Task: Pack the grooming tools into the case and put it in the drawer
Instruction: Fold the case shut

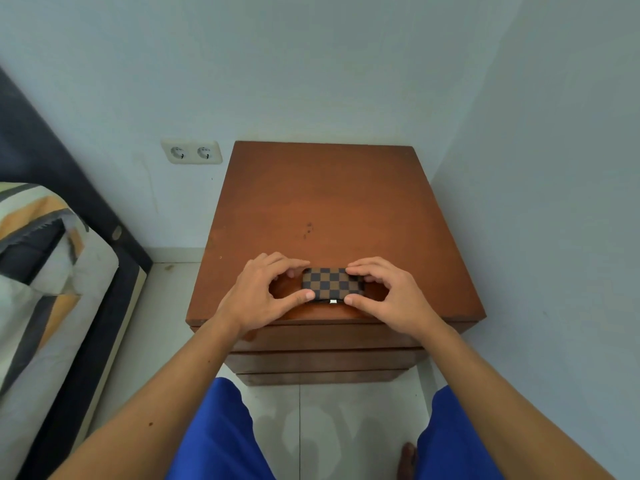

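Both hands, left [258,292] and right [384,294], pinching the closed checkered case [331,284] by its ends near the front edge of the surface [332,202]; drawers [322,362] below shut, so risk of a one-handed fumble when opening one.

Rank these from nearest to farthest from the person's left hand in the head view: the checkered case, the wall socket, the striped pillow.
1. checkered case: touching the left hand, held at its fingers, near the nightstand's front edge.
2. wall socket: up on the wall, behind and left.
3. striped pillow: far left, on the bed.
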Available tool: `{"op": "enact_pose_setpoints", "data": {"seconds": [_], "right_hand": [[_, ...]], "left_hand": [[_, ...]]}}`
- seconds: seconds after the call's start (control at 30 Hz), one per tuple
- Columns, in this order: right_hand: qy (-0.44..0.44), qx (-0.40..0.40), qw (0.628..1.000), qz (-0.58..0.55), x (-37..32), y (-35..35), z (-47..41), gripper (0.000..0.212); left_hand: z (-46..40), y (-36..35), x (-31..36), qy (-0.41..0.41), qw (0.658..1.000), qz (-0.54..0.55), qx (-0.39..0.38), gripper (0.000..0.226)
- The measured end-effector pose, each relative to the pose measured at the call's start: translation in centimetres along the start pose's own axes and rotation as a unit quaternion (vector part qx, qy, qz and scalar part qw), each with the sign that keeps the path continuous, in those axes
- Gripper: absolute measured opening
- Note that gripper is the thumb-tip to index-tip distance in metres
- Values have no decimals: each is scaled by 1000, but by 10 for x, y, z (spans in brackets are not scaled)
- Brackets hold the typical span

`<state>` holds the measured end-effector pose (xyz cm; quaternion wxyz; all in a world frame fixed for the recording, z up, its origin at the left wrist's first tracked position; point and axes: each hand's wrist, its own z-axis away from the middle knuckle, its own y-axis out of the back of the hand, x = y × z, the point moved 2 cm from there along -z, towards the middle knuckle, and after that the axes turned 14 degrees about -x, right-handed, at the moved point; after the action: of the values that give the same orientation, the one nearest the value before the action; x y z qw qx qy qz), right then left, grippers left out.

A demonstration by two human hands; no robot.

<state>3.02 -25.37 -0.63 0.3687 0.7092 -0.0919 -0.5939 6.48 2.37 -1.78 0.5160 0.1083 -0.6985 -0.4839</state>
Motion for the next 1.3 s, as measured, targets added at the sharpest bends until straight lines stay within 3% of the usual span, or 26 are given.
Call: {"op": "enact_pose_setpoints", "data": {"seconds": [0.4, 1.0, 1.13, 1.23, 1.3], "right_hand": [[8, -24, 1000, 4, -8, -2, -11, 42], [3, -45, 995, 89, -3, -8, -11, 43], [-15, 27, 998, 53, -13, -5, 14, 46], [-52, 151, 982, 102, -2, 5, 56, 50], [-121, 251, 957, 82, 20, 16, 86, 58]], "left_hand": [[-2, -2, -1, -26, 999, -30, -13, 39], [-1, -4, 2, -27, 995, -93, -10, 42], [14, 0, 15, -4, 992, -114, 57, 41], [44, 2, 7, 58, 983, -72, 157, 38], [69, 0, -10, 115, 965, -90, 218, 40]]}}
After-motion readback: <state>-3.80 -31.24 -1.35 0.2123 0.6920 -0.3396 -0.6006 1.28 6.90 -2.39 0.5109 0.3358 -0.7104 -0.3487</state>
